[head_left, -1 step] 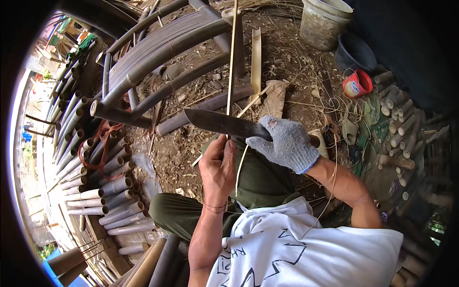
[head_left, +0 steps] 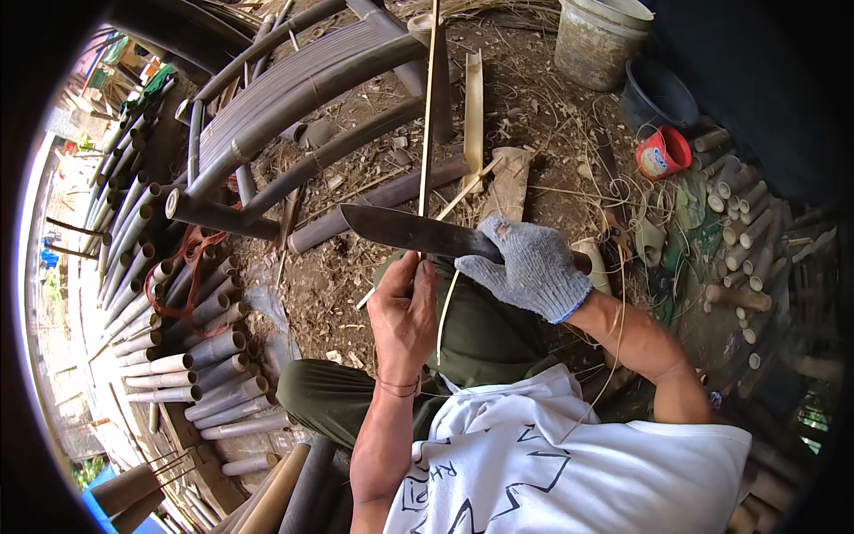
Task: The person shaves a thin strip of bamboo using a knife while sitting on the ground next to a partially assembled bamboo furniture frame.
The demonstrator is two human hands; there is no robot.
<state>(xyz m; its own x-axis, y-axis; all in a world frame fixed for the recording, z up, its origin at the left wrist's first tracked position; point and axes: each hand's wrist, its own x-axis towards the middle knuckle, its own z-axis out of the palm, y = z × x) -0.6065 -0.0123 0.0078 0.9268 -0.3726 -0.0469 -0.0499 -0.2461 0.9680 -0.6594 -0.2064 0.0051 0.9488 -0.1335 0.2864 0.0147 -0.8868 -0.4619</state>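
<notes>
Bare, my left hand (head_left: 405, 311) is closed round the lower end of a long thin bamboo strip (head_left: 430, 116), which rises away from me toward the top of the view. My right hand (head_left: 530, 267), in a grey knit glove, grips a machete (head_left: 405, 230) by its handle. The dark broad blade points left and lies across the strip just beyond my left fingertips, hiding a short piece of it. A thin pale shaving (head_left: 447, 311) curls down between my hands over my dark green trousers.
A curved bamboo frame (head_left: 294, 98) stands ahead to the left. Cut bamboo tubes (head_left: 213, 347) are stacked at left, more tubes (head_left: 743, 205) at right. A dirty white bucket (head_left: 600, 49), dark basin (head_left: 658, 96) and red container (head_left: 664, 154) sit at far right. Shavings litter the soil.
Almost nothing differs. The whole view has shifted very slightly; both hands keep their grips, and the blade still lies across the strip.
</notes>
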